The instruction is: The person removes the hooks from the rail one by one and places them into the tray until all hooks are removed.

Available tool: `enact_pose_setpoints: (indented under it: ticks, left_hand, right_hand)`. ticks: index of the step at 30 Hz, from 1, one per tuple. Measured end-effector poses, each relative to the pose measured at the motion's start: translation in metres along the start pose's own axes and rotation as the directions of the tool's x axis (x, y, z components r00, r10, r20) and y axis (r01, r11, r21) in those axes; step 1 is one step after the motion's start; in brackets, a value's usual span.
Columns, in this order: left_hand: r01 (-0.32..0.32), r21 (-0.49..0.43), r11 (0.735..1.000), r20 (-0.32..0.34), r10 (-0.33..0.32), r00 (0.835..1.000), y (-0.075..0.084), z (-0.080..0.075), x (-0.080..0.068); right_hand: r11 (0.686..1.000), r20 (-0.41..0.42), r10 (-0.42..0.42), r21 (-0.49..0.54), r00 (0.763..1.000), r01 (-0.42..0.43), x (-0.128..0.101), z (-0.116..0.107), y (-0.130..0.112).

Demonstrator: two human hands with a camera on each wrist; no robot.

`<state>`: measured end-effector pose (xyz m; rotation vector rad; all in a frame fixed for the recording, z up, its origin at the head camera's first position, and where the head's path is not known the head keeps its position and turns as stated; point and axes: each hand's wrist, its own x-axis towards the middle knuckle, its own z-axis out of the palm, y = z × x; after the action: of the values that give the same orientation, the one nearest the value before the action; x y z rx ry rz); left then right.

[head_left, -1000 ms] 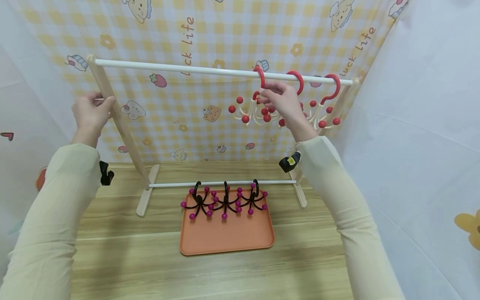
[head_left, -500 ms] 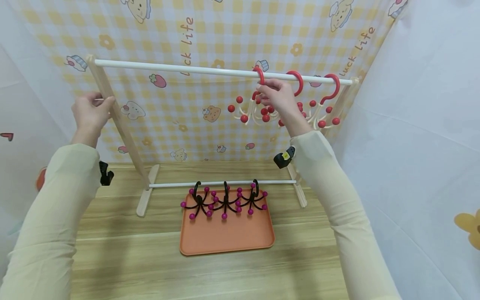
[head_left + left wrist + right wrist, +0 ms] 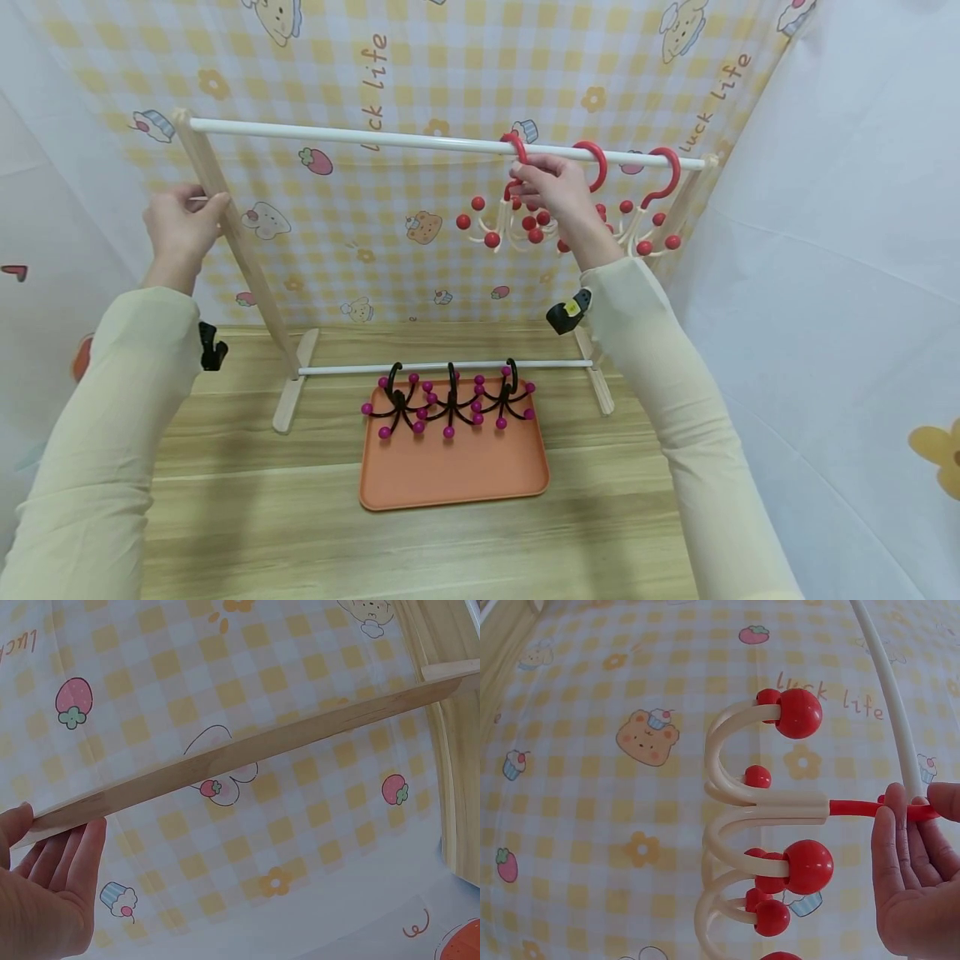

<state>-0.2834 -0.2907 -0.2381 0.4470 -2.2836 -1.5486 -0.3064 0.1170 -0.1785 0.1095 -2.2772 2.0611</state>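
Note:
My left hand (image 3: 183, 225) holds the left wooden post (image 3: 251, 267) of a rack, thumb on one side and fingers on the other; the left wrist view shows this grip on the post (image 3: 225, 754) too. With thumb and fingers my right hand (image 3: 558, 196) pinches the red hook of a cream multi-arm hanger (image 3: 795, 806) tipped with red balls. Its hook sits at the white top bar (image 3: 352, 137). Two similar hangers hang to its right, one by a red hook (image 3: 600, 162) partly behind my hand, the other by a red hook (image 3: 671, 171) near the right post.
On the wooden table (image 3: 315, 533), an orange tray (image 3: 453, 475) bears three black hangers (image 3: 452, 400) with magenta balls. A lower white bar (image 3: 345, 369) joins the rack's feet just behind the tray. A checked cloth (image 3: 420, 75) hangs behind, white cloth (image 3: 840, 208) at the right.
My right hand has shifted slightly left, and the hook it pinches has turned and slid a little left at the bar. The left hand stays on the post.

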Motion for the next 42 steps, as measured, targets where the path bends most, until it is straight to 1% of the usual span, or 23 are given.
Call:
enact_pose_setpoints:
  ticks: [4,12,15,19,23,28,35,42]
  left_hand:
    - [0.006,-0.013,1.000,0.005,-0.006,1.000,0.001,0.000,0.000]
    - [0.006,-0.006,1.000,0.013,-0.006,1.000,0.001,0.000,0.000]
    - [0.008,0.001,1.000,0.016,-0.008,1.000,0.001,-0.001,0.000]
    - [0.007,-0.003,1.000,0.013,-0.007,1.000,0.001,-0.001,-0.001]
    - [0.007,-0.005,1.000,0.012,-0.007,1.000,0.000,-0.001,-0.001]
    - [0.008,0.001,1.000,0.012,-0.008,1.000,0.001,-0.001,-0.002]
    - [0.009,-0.015,1.000,0.016,-0.009,1.000,0.002,-0.001,-0.003]
    - [0.003,0.004,1.000,0.017,-0.003,1.000,0.001,-0.001,-0.002]
  right_hand:
    - [1.000,0.003,-0.011,0.028,1.000,0.010,-0.003,0.000,-0.006]
    - [0.989,0.027,-0.045,0.139,0.999,0.041,-0.010,0.002,-0.019]
    - [0.989,0.039,-0.056,0.142,0.998,0.050,-0.014,0.003,-0.022]
    - [0.991,0.065,-0.073,0.114,0.995,0.066,-0.021,0.006,-0.021]
    - [0.992,0.103,-0.097,0.086,0.990,0.088,-0.029,0.009,-0.015]
    - [0.994,0.152,-0.093,0.061,0.984,0.085,-0.035,0.012,-0.002]
    - [1.000,0.209,-0.027,0.011,0.978,0.026,-0.043,0.020,0.017]
    - [0.999,0.281,0.033,0.016,0.959,-0.039,-0.052,0.031,0.039]
